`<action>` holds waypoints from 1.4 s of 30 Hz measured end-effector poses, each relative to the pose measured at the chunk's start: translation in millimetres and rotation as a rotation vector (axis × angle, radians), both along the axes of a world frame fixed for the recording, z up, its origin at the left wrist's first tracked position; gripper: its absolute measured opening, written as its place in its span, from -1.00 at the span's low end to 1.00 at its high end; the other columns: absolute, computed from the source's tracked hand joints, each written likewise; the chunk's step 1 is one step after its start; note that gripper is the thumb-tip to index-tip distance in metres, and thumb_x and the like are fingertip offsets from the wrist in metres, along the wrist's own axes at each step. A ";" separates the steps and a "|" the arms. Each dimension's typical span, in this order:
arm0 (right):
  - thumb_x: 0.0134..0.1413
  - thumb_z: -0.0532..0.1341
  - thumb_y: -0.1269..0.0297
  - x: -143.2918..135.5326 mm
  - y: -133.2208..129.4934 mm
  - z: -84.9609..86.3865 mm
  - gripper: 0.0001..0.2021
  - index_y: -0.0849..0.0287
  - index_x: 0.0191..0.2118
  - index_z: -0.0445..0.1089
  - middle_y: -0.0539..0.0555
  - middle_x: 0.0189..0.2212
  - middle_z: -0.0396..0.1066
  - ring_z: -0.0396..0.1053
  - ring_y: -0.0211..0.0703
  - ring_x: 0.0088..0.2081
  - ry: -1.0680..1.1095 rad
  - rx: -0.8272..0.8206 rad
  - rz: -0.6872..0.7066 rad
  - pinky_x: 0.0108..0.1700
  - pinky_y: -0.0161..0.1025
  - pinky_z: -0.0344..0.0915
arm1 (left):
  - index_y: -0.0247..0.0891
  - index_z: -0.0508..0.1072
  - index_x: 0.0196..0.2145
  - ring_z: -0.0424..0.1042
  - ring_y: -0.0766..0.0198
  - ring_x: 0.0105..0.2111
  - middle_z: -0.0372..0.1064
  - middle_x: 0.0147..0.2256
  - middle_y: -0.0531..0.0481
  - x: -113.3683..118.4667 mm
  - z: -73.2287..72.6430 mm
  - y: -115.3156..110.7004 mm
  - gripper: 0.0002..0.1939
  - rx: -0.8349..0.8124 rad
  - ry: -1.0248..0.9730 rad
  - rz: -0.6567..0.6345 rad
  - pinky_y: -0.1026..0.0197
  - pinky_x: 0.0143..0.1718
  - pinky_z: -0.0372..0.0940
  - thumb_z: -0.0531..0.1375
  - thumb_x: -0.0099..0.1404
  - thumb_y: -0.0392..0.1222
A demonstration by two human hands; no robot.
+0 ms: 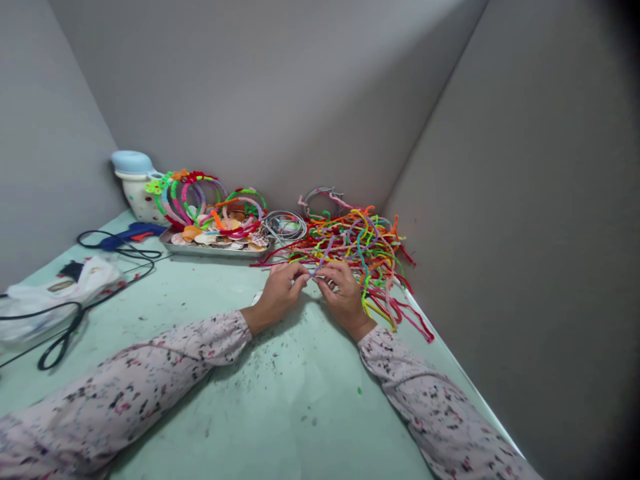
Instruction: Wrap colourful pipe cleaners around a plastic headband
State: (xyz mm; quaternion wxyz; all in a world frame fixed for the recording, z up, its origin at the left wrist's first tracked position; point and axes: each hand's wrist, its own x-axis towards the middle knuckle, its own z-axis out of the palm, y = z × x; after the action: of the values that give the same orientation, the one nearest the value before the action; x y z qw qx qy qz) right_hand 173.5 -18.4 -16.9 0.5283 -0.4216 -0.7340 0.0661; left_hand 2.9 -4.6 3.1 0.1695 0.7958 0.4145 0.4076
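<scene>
Close together over the middle of the table, my left hand (281, 292) and my right hand (343, 293) pinch a thin purple pipe cleaner (327, 251) between their fingertips. One end of it rises up and to the right, in front of the pile. Just beyond my right hand lies a tangled heap of colourful pipe cleaners (363, 243). Behind my left hand, coiled grey wire rings (285, 225) lie beside the heap. A small white item shows partly beside my left wrist; I cannot make out what it is.
A metal tray (215, 251) holds shells and colourful fuzzy hoops (183, 197). Behind it stands a white cup with a blue lid (134, 163). At the left lie a blue glue gun (131, 233), a black cable (77, 313) and a white plastic bag (37, 307). Grey walls border the table.
</scene>
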 end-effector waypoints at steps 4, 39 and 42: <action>0.14 0.19 0.32 0.3 0.2 -0.7 -0.86 0.04 -0.20 0.46 0.09 -0.20 0.32 0.36 -0.12 -0.15 -0.021 0.030 -0.004 -0.19 -0.15 0.41 | -0.22 0.39 -0.36 0.33 0.23 -0.33 0.40 -0.42 0.06 0.3 -0.7 -0.6 -0.85 0.000 -0.009 -0.004 0.12 -0.14 0.13 0.06 0.32 -0.20; 0.13 0.20 0.34 -0.2 0.3 2.9 -0.91 0.12 -0.26 0.46 0.08 -0.28 0.39 0.38 -0.15 -0.20 -0.047 -0.015 0.019 -0.15 -0.19 0.37 | -0.23 0.40 -0.35 0.32 0.22 -0.31 0.42 -0.38 0.04 -1.5 -6.8 3.5 -0.89 0.067 0.040 -0.040 0.12 -0.17 0.12 0.10 0.31 -0.21; 0.13 0.20 0.35 -0.7 -0.1 3.0 -0.92 0.11 -0.26 0.44 0.07 -0.28 0.39 0.38 -0.16 -0.21 -0.024 -0.018 0.027 -0.21 -0.21 0.38 | -0.23 0.40 -0.35 0.32 0.21 -0.31 0.42 -0.38 0.04 -1.0 -6.9 2.9 -0.89 0.073 0.041 -0.033 0.11 -0.16 0.12 0.10 0.31 -0.21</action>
State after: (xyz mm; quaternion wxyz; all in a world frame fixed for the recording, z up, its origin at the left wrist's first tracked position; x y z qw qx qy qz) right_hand 172.8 -18.5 -13.8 0.5146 -0.4174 -0.7452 0.0747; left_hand 1.9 -1.7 -3.8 0.1388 0.8163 0.3895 0.4032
